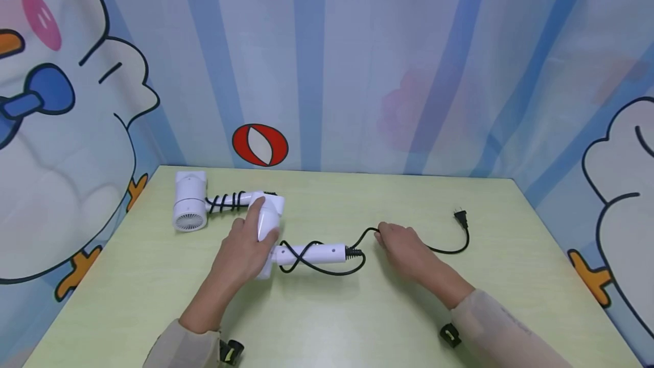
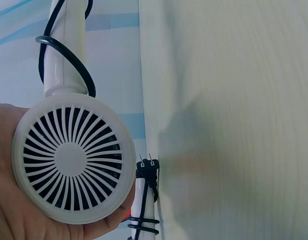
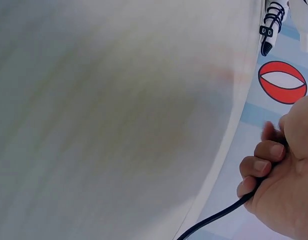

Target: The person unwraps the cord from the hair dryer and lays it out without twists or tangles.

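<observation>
Right hand point(image 1: 406, 246) first: it's got the black cord point(image 1: 449, 252) gripped, and the right wrist view shows the fingers curled right over it. Left hand point(image 1: 240, 254) is wrapped around the barrel of the near white hair dryer point(image 1: 269, 217), thumb on the side facing the wearer.

The bit that matters is the handle point(image 1: 329, 253) — its long axis runs left to right, sticking out of the left hand's grip toward the right hand, which is nearer the tip. So the dryer lies to the right hand's left, with a short run of cord bridging the gap and loose loops crossing the handle.

Further out, the plug point(image 1: 461, 218) sits past the right hand — and a second dryer point(image 1: 190, 197), cord coiled on its handle, is back left.
</observation>
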Tool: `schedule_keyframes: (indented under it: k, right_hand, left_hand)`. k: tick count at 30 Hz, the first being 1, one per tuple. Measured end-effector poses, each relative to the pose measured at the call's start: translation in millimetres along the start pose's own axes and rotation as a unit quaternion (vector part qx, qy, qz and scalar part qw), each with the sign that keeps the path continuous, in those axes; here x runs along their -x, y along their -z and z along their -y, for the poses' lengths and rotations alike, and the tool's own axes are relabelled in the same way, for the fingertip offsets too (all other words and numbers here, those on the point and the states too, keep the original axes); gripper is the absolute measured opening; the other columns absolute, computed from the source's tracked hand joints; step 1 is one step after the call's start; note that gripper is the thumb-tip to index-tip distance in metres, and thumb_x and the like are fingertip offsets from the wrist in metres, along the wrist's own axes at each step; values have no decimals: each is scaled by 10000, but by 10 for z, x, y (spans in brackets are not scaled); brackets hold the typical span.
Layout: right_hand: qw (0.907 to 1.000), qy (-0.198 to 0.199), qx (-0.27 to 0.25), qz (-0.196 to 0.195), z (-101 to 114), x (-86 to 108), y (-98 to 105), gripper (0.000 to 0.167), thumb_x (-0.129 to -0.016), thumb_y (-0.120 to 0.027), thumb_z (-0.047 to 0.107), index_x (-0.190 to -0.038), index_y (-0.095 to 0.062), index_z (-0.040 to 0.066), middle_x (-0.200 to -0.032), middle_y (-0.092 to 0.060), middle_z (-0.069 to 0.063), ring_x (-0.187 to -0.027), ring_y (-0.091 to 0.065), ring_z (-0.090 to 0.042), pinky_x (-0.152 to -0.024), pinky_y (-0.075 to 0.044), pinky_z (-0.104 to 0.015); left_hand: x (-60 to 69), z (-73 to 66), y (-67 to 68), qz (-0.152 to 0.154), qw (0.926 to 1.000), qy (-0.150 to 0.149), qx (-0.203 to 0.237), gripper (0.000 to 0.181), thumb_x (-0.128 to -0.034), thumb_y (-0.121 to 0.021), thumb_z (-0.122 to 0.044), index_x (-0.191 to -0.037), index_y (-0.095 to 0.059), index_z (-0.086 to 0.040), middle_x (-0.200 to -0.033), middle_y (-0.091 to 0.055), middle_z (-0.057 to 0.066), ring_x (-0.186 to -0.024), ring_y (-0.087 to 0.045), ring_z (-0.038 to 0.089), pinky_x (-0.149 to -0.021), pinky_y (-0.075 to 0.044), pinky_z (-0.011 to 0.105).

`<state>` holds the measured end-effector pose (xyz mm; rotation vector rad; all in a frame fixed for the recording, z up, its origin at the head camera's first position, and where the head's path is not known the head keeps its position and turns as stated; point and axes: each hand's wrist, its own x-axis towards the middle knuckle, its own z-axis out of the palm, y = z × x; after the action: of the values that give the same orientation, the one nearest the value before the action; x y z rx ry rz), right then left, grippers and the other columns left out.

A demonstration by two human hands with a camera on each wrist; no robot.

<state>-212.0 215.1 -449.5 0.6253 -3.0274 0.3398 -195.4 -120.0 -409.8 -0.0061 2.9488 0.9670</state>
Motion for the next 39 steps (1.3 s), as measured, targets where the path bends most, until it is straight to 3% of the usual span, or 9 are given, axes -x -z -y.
schedule_keyframes:
  k: [15, 31, 35, 39]
  right_hand:
    - [9991, -47, 44, -423, -33, -13, 45, 414, -1106, -353, 401, -814, -433, 118, -723, -397, -20, -664, -359, -197, -676, -308, -380]
    - [9865, 306, 885, -1343, 17, 32, 296, 373, -1071, -495, 322, -792, -383, 101, -708, -323, -28, -629, -281, -200, -647, -228, -349]
    - [9824, 424, 919, -1569, 39, 47, 374, 375, -1060, -522, 306, -783, -377, 99, -701, -310, -29, -622, -256, -198, -639, -206, -344]
    - [9838, 406, 788, -1559, 70, 79, 428, 370, -1066, -512, 312, -791, -373, 108, -712, -307, -25, -632, -245, -194, -646, -197, -342]
  left_hand:
    - [-5, 2, -29, 17, 10000, -86, -44, 731, -1013, -519, -432, -1622, -167, -235, -1275, -493, 264, -847, -605, 332, -617, -512, 394]
    - [-8, 3, -20, 46, 9998, -71, -152, 736, -1014, -525, -436, -1624, -168, -230, -1264, -485, 275, -793, -600, 322, -605, -497, 394]
    - [-17, 8, -29, 48, 9998, -56, -158, 738, -1013, -526, -437, -1625, -167, -233, -1246, -487, 269, -779, -596, 316, -601, -491, 388]
    - [-37, 24, -42, 27, 9998, -42, -200, 743, -1012, -523, -442, -1626, -163, -231, -1234, -488, 267, -770, -589, 314, -598, -479, 384]
